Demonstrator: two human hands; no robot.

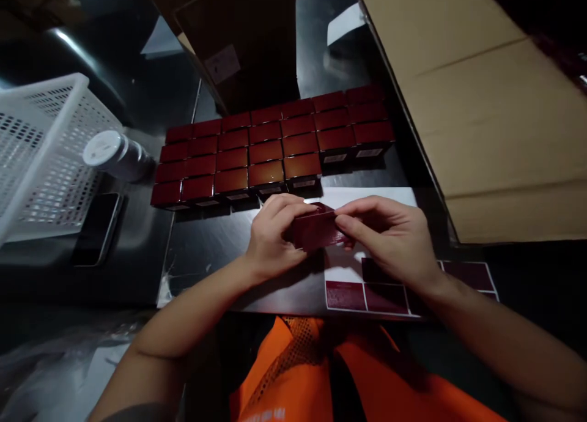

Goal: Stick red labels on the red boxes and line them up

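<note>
My left hand (277, 232) is closed around a small dark red box (316, 231), held just above the table in front of me. The thumb and forefinger of my right hand (389, 232) pinch at the box's right edge, on what looks like a thin dark red label lying along its face. Whether that label is fully stuck down cannot be seen. Under my right hand lies a white sheet (346, 293) of dark red rectangular labels, partly covered by the hand and wrist. Beyond my hands, several rows of matching dark red boxes (232, 159) stand close together.
A large cardboard box (486, 116) fills the right side, and another brown carton (257, 49) stands behind the rows. On the left are a white perforated basket (68, 140), a white-lidded round container (117, 156) and a phone (97, 229). The metal table's front edge runs near my body.
</note>
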